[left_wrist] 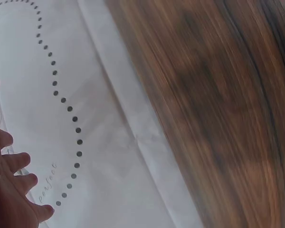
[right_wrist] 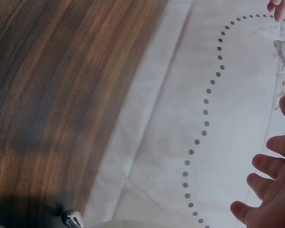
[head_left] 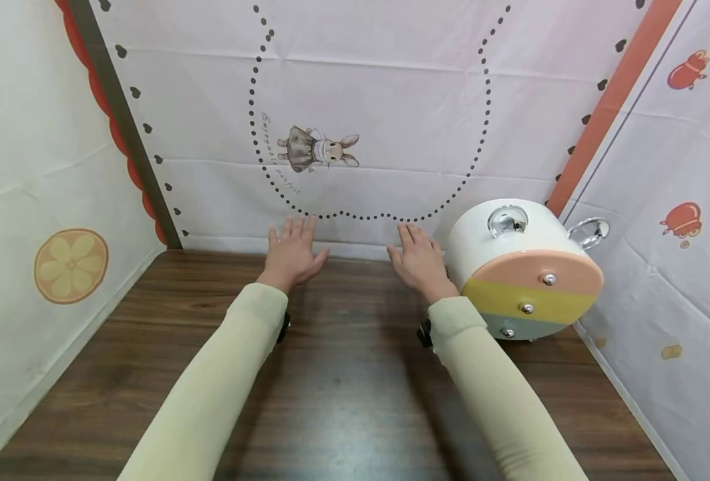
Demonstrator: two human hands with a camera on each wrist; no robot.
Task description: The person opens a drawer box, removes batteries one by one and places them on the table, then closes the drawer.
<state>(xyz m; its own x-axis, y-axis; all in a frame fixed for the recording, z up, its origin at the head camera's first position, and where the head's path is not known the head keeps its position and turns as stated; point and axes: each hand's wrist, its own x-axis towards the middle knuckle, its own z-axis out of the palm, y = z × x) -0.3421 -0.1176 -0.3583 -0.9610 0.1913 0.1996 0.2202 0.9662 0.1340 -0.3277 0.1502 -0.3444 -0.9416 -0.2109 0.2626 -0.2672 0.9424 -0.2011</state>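
Note:
My left hand (head_left: pixel 292 259) is stretched forward over the far part of the wooden table (head_left: pixel 336 374), its fingers spread and holding nothing. To the right, my right hand (head_left: pixel 421 262) reaches forward the same way, fingers extended and holding nothing. Just beside it stands a rounded white cabinet (head_left: pixel 499 230) whose front has peach, yellow and grey-green bands, each with a silver knob. In the left wrist view the left fingers (left_wrist: pixel 26 182) point toward the printed cloth. The right wrist view shows the right fingers (right_wrist: pixel 268 166) apart, with a bit of the cabinet's metal at the bottom.
A white cloth (head_left: pixel 367 87) with a dotted outline and a printed rabbit (head_left: pixel 318 148) hangs behind the table. Printed cloth walls close off the left, with an orange slice (head_left: pixel 71 266), and the right. Metal loops (head_left: pixel 589 232) stick out from the cabinet's top and side.

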